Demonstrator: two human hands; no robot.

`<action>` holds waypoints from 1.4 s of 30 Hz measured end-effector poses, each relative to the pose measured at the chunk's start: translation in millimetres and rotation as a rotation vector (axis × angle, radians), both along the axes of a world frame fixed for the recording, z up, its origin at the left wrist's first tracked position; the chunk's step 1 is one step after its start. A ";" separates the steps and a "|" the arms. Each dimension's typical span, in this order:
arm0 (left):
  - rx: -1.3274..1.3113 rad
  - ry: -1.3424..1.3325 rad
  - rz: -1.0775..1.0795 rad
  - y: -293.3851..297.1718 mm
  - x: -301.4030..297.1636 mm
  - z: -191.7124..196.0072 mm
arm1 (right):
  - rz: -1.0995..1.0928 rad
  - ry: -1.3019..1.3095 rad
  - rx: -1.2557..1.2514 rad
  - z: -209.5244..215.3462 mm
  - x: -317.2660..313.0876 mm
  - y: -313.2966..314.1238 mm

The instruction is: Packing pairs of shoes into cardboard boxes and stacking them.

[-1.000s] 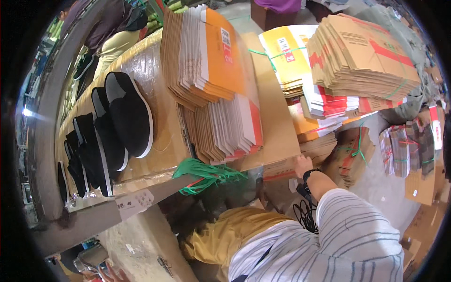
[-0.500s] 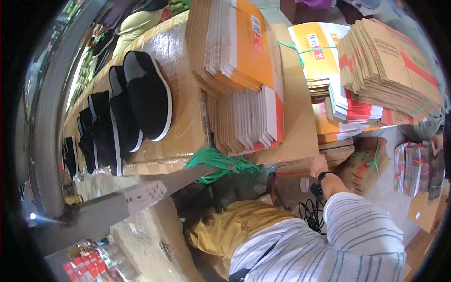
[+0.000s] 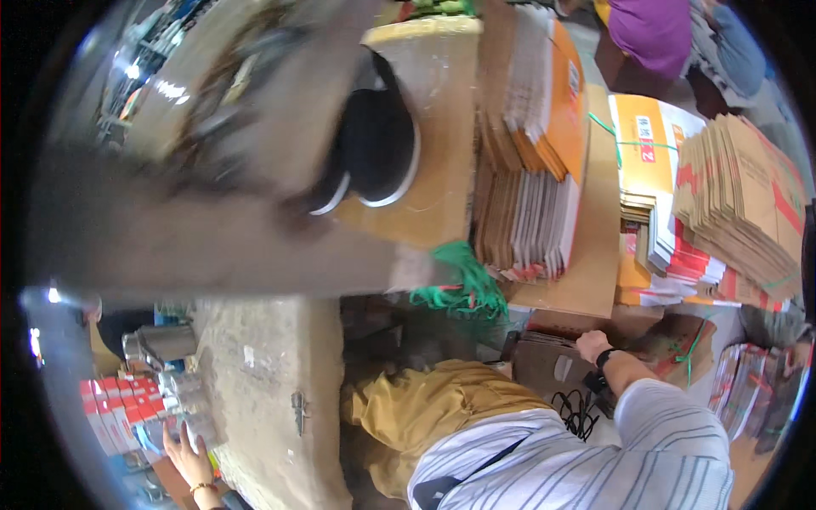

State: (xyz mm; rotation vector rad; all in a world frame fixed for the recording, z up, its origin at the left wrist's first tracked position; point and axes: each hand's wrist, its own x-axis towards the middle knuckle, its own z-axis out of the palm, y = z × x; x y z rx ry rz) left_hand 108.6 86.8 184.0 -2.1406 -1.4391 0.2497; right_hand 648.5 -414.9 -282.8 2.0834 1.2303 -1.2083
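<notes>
At the lower left my left hand (image 3: 189,459) reaches in with fingers spread, a beaded bracelet on its wrist. Small red-and-white boxes (image 3: 110,408) and shiny wrapped items lie beside it; nothing shows in its grasp. My right hand (image 3: 592,344), at the end of a striped sleeve with a dark wristband, is curled at the edge of a stack of flattened cardboard boxes (image 3: 544,342). Its fingers are folded, and what they hold, if anything, is hidden. Black slip-on shoes (image 3: 382,132), partly covered by a blurred metal frame (image 3: 229,255), stand on a large taped carton (image 3: 446,161).
Green strings (image 3: 463,280) hang at the frame's end. Upright stacks of orange-and-white folded boxes (image 3: 557,93) stand beyond, with a brown carton stack (image 3: 744,200) at right. Black cable (image 3: 578,416) is coiled below my right arm. A person in purple (image 3: 650,34) is at the top right.
The view has swung, so the shoes, cartons and strings sit farther right. My left hand has come into view at the lower left. My right hand is still by the flattened boxes.
</notes>
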 end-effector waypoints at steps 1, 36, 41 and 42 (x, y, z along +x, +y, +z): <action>-0.010 -0.041 -0.024 -1.5 -3.2 -4.0 | 0.021 -0.012 0.010 16.1 1.7 13.3; -0.617 -2.203 -0.218 -132.7 45.5 -140.9 | 0.612 0.078 1.614 585.1 -136.9 271.4; -0.031 -2.577 0.049 -165.8 -61.3 -146.6 | 0.162 0.661 1.835 452.4 -162.2 350.8; -0.106 -2.461 0.157 -166.4 -75.6 -147.4 | 0.009 0.990 1.578 411.2 -162.9 361.5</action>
